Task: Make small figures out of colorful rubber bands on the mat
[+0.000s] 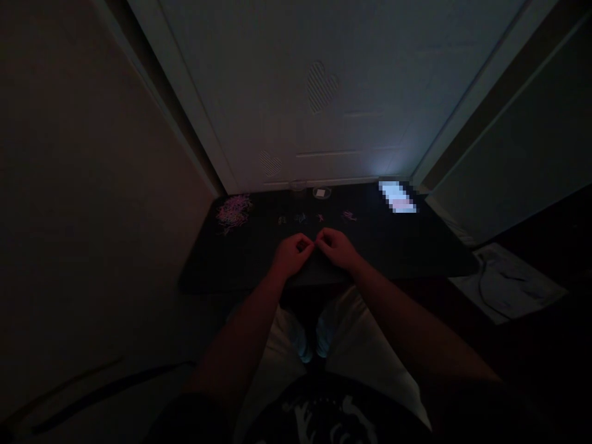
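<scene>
Over the middle of a dark table, my left hand (pixel 294 253) has its thumb and forefinger pinched together. My right hand (pixel 337 248) is pinched the same way, its fingertips almost meeting the left ones. Whatever lies between the fingertips is too small and dark to make out. Just beyond the hands sit a few small piles: pale thin loops (pixel 300 217), a similar pale bunch (pixel 282 219), a little pink bunch (pixel 320 217) and a larger pink-purple bunch (pixel 348 215). At the back left lies a big heap of pink and purple thin strands (pixel 234 211).
A round clear container (pixel 298 187) and a round lid-like piece with a white square (pixel 322 193) stand at the back of the black table (pixel 393 253). A lit, blurred screen (pixel 398 197) is at back right. A white panel with hearts (pixel 277 92) rises behind. The room is dim.
</scene>
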A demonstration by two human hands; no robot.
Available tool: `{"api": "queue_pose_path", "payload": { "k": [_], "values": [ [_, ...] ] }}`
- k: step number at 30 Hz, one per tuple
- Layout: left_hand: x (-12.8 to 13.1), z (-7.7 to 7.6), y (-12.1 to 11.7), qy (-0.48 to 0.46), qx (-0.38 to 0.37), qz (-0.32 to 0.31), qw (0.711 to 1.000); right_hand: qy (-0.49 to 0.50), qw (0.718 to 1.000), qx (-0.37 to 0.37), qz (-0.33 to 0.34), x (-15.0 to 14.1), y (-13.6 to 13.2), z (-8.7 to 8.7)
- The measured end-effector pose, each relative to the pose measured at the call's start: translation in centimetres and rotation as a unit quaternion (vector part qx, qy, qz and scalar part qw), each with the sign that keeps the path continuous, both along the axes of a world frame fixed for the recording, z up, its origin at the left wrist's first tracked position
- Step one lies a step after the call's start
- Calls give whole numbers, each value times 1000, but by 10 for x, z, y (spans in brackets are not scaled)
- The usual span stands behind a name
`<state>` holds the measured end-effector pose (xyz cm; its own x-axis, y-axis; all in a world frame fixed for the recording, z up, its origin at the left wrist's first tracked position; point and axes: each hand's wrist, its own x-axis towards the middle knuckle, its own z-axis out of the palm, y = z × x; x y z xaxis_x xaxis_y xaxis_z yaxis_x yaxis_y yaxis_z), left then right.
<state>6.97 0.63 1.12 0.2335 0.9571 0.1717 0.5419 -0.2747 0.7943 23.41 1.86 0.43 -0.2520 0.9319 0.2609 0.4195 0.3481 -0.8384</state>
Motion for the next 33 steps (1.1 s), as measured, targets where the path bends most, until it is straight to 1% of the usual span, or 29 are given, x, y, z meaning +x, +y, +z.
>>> {"api": "queue_pose_path", "payload": {
  "k": [7,11,14,18,23,33],
  "values": [
    [0,1,0,-17,-5,8,1000,12,999,-4,-30,0,0,2],
    [0,0,0,-14,-8,12,1000,80,995,-30,-52,0,0,4],
    [-1,0,1,-13,-6,12,1000,114,991,-54,-37,1,0,4],
    [-2,-1,1,-13,0,11,1000,73,997,-30,2,2,0,2],
    [-1,-1,1,-16,4,6,1000,62,998,-24,-9,2,2,-1],
    [-1,-2,1,-22,1,13,1000,61,998,-26,-16,2,1,1]
  ]
}}
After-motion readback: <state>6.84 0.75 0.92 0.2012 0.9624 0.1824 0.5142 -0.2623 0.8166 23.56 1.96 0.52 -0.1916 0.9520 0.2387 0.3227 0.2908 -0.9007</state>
